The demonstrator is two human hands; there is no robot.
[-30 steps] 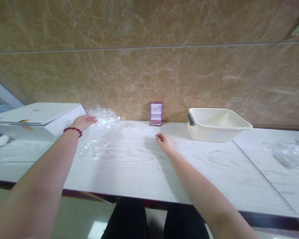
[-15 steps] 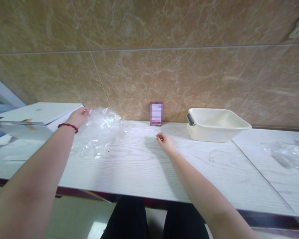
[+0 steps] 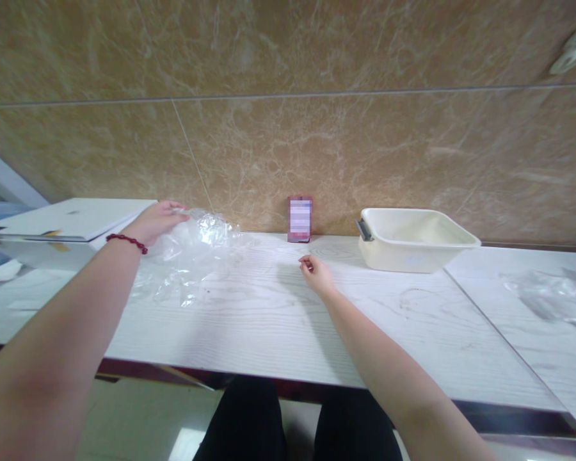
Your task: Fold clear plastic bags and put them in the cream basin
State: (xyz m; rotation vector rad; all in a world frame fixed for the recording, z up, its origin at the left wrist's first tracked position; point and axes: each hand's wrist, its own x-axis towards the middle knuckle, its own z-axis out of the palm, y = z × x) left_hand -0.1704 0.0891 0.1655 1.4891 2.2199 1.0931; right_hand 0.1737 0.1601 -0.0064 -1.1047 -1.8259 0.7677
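Note:
My left hand (image 3: 159,219), a dark red beaded bracelet (image 3: 127,241) at its wrist, reaches over a pile of clear plastic bags (image 3: 192,253). Its fingers are stretched out and apart at the upper left of the pile, beside a white box (image 3: 84,218). Whether the fingertips touch the plastic I cannot tell. My right hand (image 3: 317,273) is held over the middle of the table, fingers curled in toward the thumb, and nothing shows in them. Just behind it, a phone (image 3: 300,219) with a blurred screen leans upright against the wall.
A cream plastic bin (image 3: 408,259) with a grey handle stands by the wall on the right. More clear plastic (image 3: 557,294) lies at the far right of the white wood-grain table (image 3: 269,333). A brown marbled wall (image 3: 269,147) closes off the back. A socket (image 3: 573,50) hangs upper right.
My left hand has shifted slightly to the right over the plastic bags, and its bunched fingers have spread out. My right hand stays in nearly the same place.

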